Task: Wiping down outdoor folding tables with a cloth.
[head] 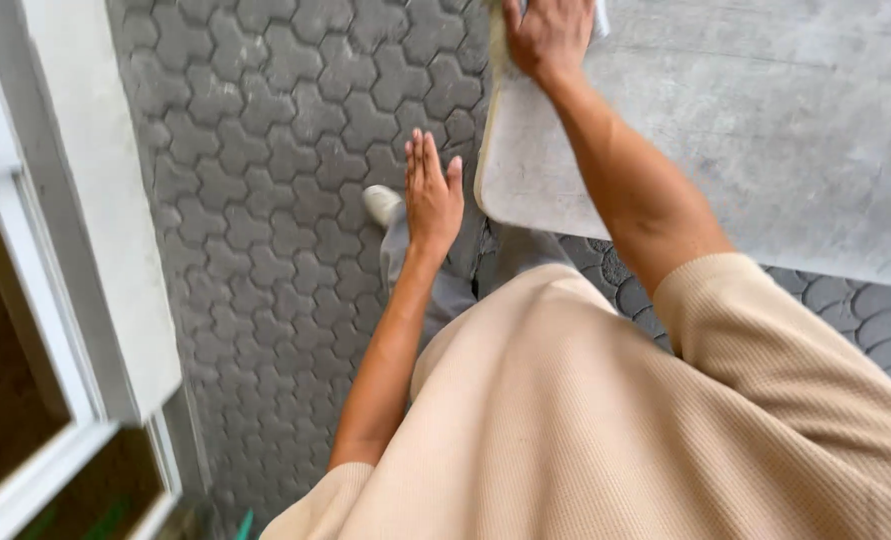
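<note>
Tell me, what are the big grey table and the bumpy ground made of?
The table top looks like cast concrete or stone: matt grey, with pale blotches and a thick rounded edge. The right hand presses a cloth on it. The ground looks like interlocking concrete paving blocks: dull grey, wavy-edged pieces with dark joints between them. The left hand hangs open above it, holding nothing.
</note>
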